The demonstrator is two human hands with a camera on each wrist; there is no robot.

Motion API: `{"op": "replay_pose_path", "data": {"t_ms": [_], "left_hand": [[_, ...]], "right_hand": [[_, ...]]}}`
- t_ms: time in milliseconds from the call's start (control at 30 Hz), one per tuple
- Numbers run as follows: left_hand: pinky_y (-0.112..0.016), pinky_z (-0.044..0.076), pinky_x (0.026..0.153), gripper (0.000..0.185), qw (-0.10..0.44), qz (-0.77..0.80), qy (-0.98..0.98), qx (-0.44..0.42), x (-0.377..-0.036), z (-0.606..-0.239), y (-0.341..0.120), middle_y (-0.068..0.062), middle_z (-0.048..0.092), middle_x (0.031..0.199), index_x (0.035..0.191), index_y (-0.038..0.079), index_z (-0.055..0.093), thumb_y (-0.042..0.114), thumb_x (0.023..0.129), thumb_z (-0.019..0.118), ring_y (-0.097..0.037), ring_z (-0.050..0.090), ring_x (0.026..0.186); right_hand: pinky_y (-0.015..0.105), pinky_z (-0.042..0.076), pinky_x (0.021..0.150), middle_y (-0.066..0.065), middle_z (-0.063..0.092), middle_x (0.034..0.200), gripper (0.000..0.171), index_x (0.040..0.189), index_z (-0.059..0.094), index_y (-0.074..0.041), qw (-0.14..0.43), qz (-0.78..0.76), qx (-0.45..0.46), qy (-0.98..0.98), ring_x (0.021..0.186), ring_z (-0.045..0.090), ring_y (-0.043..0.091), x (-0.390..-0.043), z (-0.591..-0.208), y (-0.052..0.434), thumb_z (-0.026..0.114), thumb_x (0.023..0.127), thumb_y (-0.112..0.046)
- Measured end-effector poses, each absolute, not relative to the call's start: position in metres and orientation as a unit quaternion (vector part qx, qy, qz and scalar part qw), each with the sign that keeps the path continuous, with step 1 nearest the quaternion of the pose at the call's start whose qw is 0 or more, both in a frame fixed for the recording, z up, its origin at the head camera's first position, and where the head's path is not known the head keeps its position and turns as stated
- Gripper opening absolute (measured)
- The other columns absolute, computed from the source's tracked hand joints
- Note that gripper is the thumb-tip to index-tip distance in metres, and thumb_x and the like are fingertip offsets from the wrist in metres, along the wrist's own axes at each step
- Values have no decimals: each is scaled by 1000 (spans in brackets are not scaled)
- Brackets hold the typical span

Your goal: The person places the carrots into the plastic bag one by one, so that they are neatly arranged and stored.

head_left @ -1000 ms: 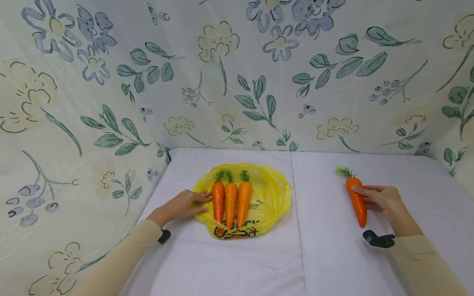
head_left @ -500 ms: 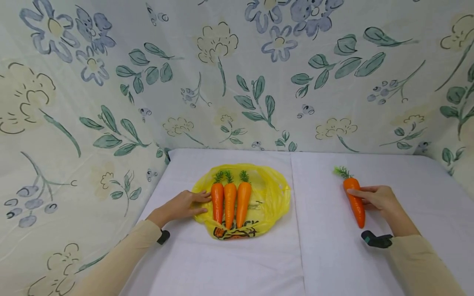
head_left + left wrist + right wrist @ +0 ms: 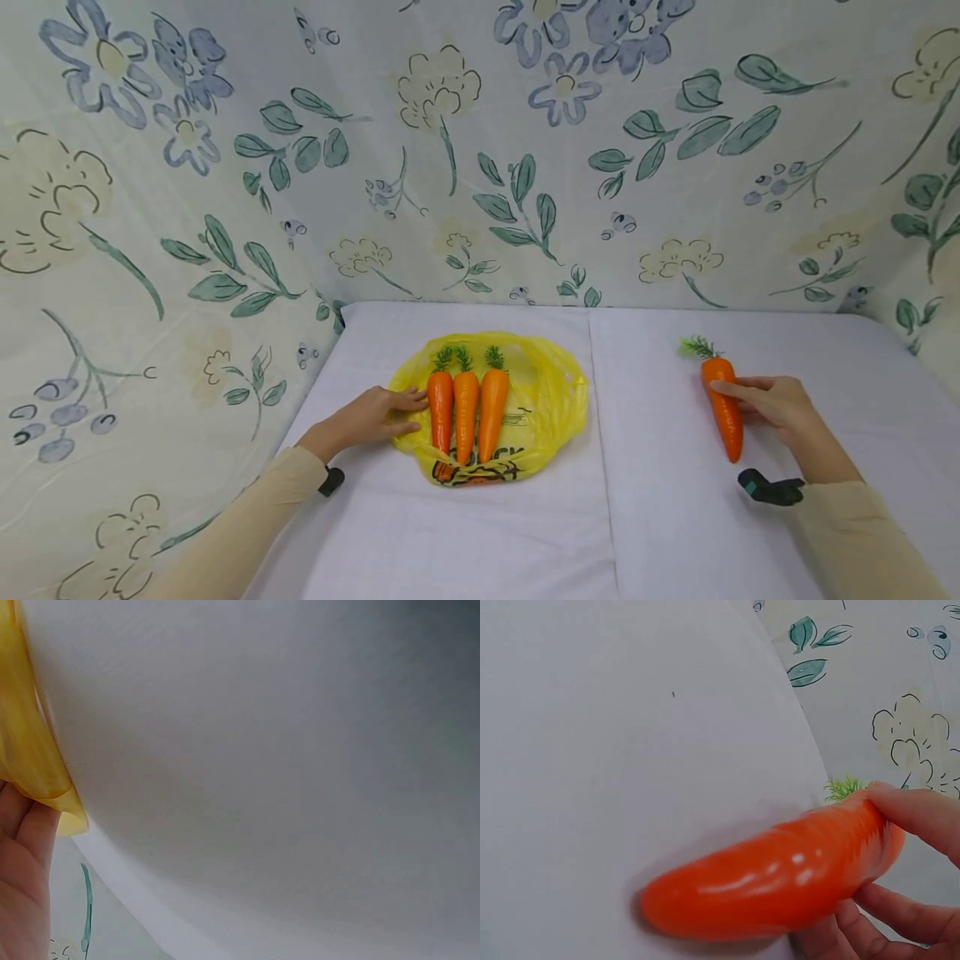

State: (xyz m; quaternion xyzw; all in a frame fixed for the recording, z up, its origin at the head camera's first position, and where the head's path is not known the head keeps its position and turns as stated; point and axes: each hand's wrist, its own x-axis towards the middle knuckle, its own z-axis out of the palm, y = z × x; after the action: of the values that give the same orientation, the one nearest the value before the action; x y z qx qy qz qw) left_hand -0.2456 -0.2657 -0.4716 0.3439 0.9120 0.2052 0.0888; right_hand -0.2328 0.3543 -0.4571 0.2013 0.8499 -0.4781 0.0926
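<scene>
In the head view my right hand [image 3: 772, 402] holds an orange carrot [image 3: 724, 412] by its upper half, thumb on one side and fingers on the other. Its green tuft points away, and the right wrist view shows the carrot [image 3: 757, 877] with its blunt tip close over the white cloth. On the left, my left hand [image 3: 378, 414] rests with extended fingers at the left edge of a yellow plastic bag [image 3: 555, 392]. Three more carrots [image 3: 467, 412] lie side by side on that bag, tufts away from me. The bag [image 3: 30, 727] hides the left fingertips in the left wrist view.
A white cloth [image 3: 525, 542] covers the table, with a seam running front to back between the bag and the held carrot. Floral fabric [image 3: 450, 167] hangs behind the table and along its sides. Black wrist-worn devices [image 3: 768, 487] sit under both forearms.
My right hand shifted the carrot slightly left, then back to the right, keeping its grip. The left hand, the bag and the three carrots on it stayed in place.
</scene>
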Motion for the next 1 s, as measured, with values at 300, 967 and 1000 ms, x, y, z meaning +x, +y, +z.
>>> {"op": "replay_pose_path", "data": {"t_ms": [300, 967, 1000], "left_hand": [[-49, 33, 113, 48, 80, 212, 907, 355, -246, -473, -266, -6, 56, 140, 134, 9, 64, 35, 94, 70, -25, 47, 136], [-47, 33, 114, 48, 81, 208, 907, 358, -247, -474, -268, -4, 55, 141, 135, 10, 63, 36, 95, 69, -23, 46, 136], [-47, 33, 113, 48, 81, 208, 906, 358, -247, -474, -269, -5, 55, 141, 135, 10, 63, 36, 95, 69, -23, 46, 136]], "right_hand": [[42, 55, 90, 39, 36, 143, 102, 147, 25, 18, 113, -503, 200, 833, 95, 63, 29, -229, -450, 350, 69, 89, -54], [25, 58, 78, 41, 26, 148, 95, 148, 18, 20, 139, -530, 121, 828, 86, 60, 8, -216, -428, 321, 63, 96, -46], [25, 58, 78, 41, 26, 148, 94, 147, 18, 20, 139, -529, 117, 829, 85, 60, 7, -215, -427, 319, 62, 97, -46]]}}
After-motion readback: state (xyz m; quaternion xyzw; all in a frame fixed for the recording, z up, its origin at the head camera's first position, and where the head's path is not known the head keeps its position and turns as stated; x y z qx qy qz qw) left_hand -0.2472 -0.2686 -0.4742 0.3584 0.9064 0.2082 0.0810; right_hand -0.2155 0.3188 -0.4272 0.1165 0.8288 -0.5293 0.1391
